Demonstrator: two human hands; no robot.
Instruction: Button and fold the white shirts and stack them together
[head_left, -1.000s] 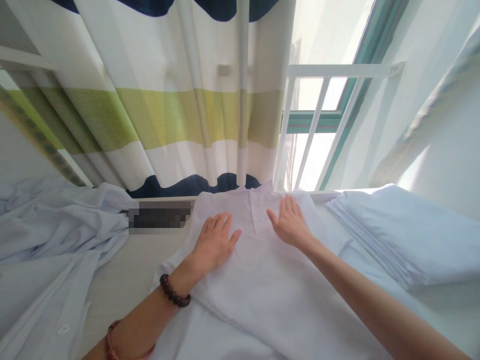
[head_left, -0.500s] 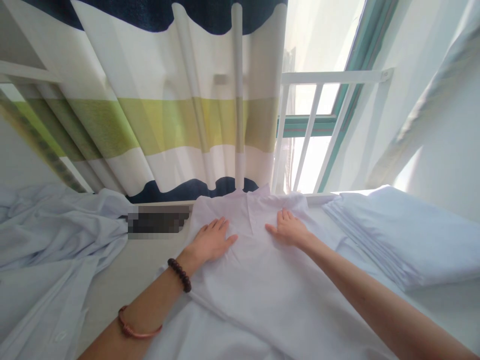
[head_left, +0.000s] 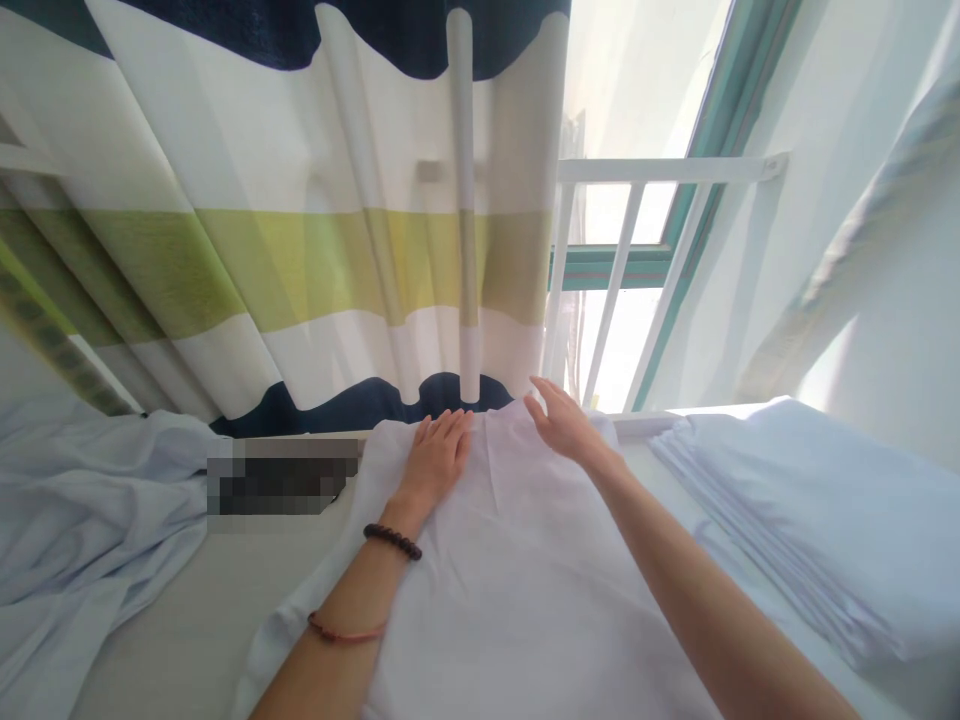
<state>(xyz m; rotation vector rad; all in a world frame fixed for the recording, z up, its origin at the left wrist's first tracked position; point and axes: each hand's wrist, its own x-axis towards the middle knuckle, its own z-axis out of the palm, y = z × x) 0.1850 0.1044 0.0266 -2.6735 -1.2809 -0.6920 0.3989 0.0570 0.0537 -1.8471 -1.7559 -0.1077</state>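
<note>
A white shirt (head_left: 517, 590) lies spread out before me, its collar end towards the window. My left hand (head_left: 439, 455) rests flat on the upper left of the shirt, near the collar, fingers stretched out; a dark bead bracelet and a thin reddish band are on that arm. At the upper right of the shirt is my right hand (head_left: 559, 415), fingers apart, its tips beside the collar. I cannot tell whether those fingertips touch the cloth. Neither hand grips anything, and the collar is partly hidden behind my hands.
Crumpled white cloth (head_left: 97, 510) lies at the left, beside a blurred-out dark object (head_left: 281, 485). A folded stack of white cloth (head_left: 817, 520) is at the right. Behind stand a white railing (head_left: 675, 170), a striped curtain (head_left: 300, 270) and a window.
Both hands have moved away from me, up the shirt to its collar end. My right hand has risen from lying on the cloth to beside the collar. The view has shifted slightly.
</note>
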